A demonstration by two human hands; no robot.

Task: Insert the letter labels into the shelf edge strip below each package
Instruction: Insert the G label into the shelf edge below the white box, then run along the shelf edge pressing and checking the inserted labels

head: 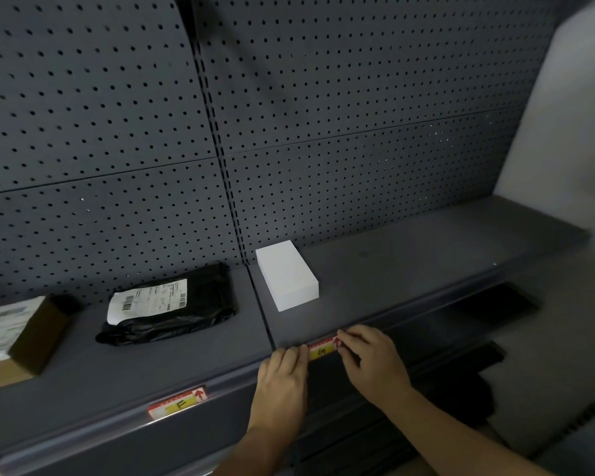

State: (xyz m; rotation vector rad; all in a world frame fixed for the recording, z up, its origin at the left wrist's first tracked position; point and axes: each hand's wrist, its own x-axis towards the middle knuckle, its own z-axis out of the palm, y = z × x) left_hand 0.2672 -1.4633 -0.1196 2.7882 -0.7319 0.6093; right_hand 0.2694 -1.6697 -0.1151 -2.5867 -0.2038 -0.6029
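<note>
Nearest the camera, both forearms come up from about 6 o'clock. The left hand [282,376] has its fingertips curled onto the left end of the G label [322,351], and the right hand [371,359] is doing the same at the right end, fingers bent over the little red arrow there. So the 2 hands sit close together with only the yellow middle of the label showing between them, both pressing or pinching it against the shelf edge strip [437,305]. Can't really tell if the label is fully seated in the strip or just held on it.

Off toward 8 o'clock from the hands, further left along the same strip, there's the E label [178,404] already sitting in place, red arrow pointing up.

Going further back onto the shelf [409,262]: the white box [287,274] sits at roughly 12 o'clock from the G label, right behind it. At about 10 o'clock is the black plastic mailer [172,304] with a white shipping sticker on top, above the E label. Way over at 9 o'clock a cardboard box [21,334] is cut off by the frame edge.

Behind everything is the grey pegboard back panel [323,97].
</note>
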